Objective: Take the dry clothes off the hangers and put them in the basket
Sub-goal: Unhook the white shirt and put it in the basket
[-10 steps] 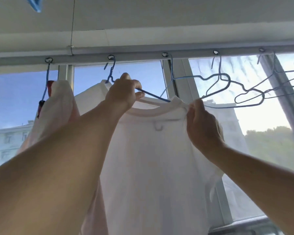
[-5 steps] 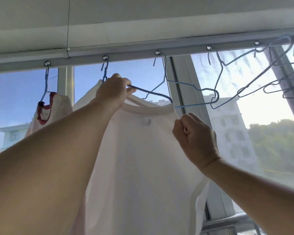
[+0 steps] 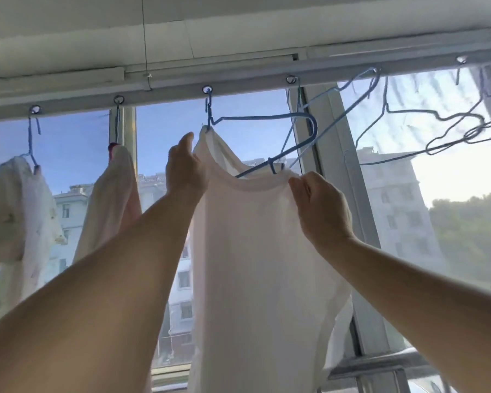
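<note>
A bright window (image 3: 165,154) with blue sky and pale buildings filled the background, under a rail (image 3: 238,83) of hooks. We saw the white shirt (image 3: 255,251) hanging half off its tilted blue hanger (image 3: 309,129). The left hand (image 3: 184,171) gripped one shoulder of the shirt; the right hand (image 3: 321,205) pinched the collar. Two more garments (image 3: 14,205) hung on the left.

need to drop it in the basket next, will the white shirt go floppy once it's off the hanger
Probably floppy: the white shirt hangs in soft folds below both hands' grips. Likely light, since daylight shows through it. It may snag on the blue hanger, whose arm sits inside the collar.
</note>
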Motion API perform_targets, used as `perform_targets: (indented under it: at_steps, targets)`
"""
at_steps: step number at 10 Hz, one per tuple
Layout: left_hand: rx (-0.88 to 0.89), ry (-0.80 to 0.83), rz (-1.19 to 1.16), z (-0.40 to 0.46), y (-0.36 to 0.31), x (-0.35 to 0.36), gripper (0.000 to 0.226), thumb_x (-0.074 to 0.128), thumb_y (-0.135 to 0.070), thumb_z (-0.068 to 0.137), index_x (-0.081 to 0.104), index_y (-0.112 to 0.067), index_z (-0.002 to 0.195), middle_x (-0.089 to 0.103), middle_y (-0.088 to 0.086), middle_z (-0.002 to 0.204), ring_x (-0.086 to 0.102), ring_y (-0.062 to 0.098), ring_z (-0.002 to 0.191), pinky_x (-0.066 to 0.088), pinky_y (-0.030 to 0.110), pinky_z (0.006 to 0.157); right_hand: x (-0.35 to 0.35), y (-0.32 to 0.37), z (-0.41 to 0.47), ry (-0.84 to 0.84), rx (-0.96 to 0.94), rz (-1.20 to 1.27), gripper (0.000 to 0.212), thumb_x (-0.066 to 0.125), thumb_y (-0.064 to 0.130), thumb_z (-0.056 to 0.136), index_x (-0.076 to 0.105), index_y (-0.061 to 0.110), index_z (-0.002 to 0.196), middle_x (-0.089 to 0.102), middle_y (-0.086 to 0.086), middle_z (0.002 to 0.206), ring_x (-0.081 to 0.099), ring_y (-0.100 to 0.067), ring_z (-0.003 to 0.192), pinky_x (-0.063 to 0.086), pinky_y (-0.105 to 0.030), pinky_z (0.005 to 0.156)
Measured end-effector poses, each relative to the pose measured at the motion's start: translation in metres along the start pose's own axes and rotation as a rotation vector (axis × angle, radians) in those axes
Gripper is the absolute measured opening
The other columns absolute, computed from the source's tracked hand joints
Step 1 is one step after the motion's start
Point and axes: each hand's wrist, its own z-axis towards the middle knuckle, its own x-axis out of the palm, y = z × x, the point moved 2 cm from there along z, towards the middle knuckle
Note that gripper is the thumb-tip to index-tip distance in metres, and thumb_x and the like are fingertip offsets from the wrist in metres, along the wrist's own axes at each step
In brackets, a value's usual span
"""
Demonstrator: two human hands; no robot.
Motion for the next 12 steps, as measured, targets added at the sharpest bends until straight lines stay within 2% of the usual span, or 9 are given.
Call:
perform_targets:
  at_steps: [2,5,6,7,8,9,10,11,12]
  targets:
    - [-0.341,0.139,-0.182,-0.023,0.051,0.013,0.046,0.031,-0.003,0.095,0.035,-0.01,0.14,0.042,0.012,0.142,0.043,0.029,0.128,0.037,0.033,0.103,0.016,-0.001,0.014,0.181,0.139,-0.063,0.036,0.038,0.032,0.096,0.041,0.016,0.064,0.049,-0.001,0.069,0.046,-0.026,0.074,0.03,-0.031,0.063]
    - [-0.347,0.164,-0.301,0.002,0.049,0.036,0.041,0.029,-0.017,0.101,0.034,-0.019,0.141,0.038,0.004,0.146,0.04,0.025,0.13,0.032,0.033,0.106,0.041,-0.014,0.015,0.405,0.274,-0.155,0.032,0.04,0.013,0.092,0.042,0.014,0.059,0.048,-0.005,0.068,0.047,-0.028,0.075,0.034,-0.027,0.066]
    - [-0.33,0.121,-0.407,0.016,0.043,0.04,0.042,0.026,-0.02,0.101,0.032,-0.022,0.143,0.035,0.001,0.148,0.038,0.02,0.131,0.033,0.028,0.098,0.051,-0.018,0.018,0.411,0.329,-0.116,0.032,0.039,0.012,0.091,0.043,0.014,0.06,0.046,-0.003,0.065,0.049,-0.028,0.076,0.037,-0.027,0.066]
    - [-0.334,0.12,-0.573,0.032,0.039,0.043,0.041,0.026,-0.022,0.1,0.036,-0.024,0.14,0.047,-0.001,0.13,0.05,0.015,0.109,0.035,0.023,0.083,0.059,-0.02,0.024,0.398,0.365,-0.051,0.031,0.038,0.013,0.092,0.043,0.014,0.061,0.044,-0.003,0.064,0.048,-0.027,0.075,0.035,-0.026,0.057]
    - [-0.318,0.135,-0.624,0.048,0.042,0.047,0.025,0.032,-0.028,0.099,0.056,-0.025,0.095,0.049,-0.005,0.089,0.048,0.015,0.08,0.038,0.023,0.065,0.062,-0.019,0.027,0.405,0.349,-0.059,0.033,0.036,0.013,0.094,0.041,0.015,0.061,0.042,-0.002,0.064,0.046,-0.026,0.074,0.031,-0.025,0.054]
    - [-0.355,0.165,-0.675,0.057,0.042,0.052,0.028,0.034,-0.034,0.097,0.05,-0.018,0.08,0.051,0.002,0.079,0.049,0.02,0.076,0.041,0.026,0.071,0.062,-0.018,0.032,0.419,0.321,-0.077,0.033,0.036,0.009,0.093,0.041,0.014,0.06,0.041,-0.002,0.064,0.046,-0.025,0.071,0.033,-0.025,0.057]
    - [-0.329,0.106,-0.665,0.063,0.04,0.049,0.032,0.033,-0.023,0.098,0.037,-0.017,0.066,0.037,0.003,0.067,0.038,0.014,0.059,0.036,0.016,0.05,0.058,-0.017,0.033,0.458,0.258,-0.134,0.033,0.035,0.008,0.093,0.038,0.014,0.06,0.04,-0.003,0.065,0.039,-0.017,0.058,0.029,-0.022,0.048]
    - [-0.34,0.167,-0.714,0.068,0.039,0.052,0.042,0.03,-0.028,0.098,0.051,0.008,0.103,0.051,0.034,0.105,0.055,0.039,0.097,0.039,0.022,0.072,0.055,-0.015,0.032,0.485,0.195,-0.184,0.031,0.034,0.015,0.097,0.043,0.011,0.068,0.042,-0.006,0.073,0.034,-0.014,0.056,0.022,-0.015,0.046]
    - [-0.443,0.183,-0.957,0.065,0.041,0.06,0.055,0.029,-0.035,0.101,0.035,0.007,0.137,0.054,0.03,0.114,0.054,0.039,0.104,0.037,0.024,0.076,0.052,-0.014,0.032,0.474,0.17,-0.186,0.023,0.036,0.021,0.098,0.052,0.009,0.088,0.049,-0.01,0.083,0.037,-0.014,0.059,0.026,-0.015,0.05]
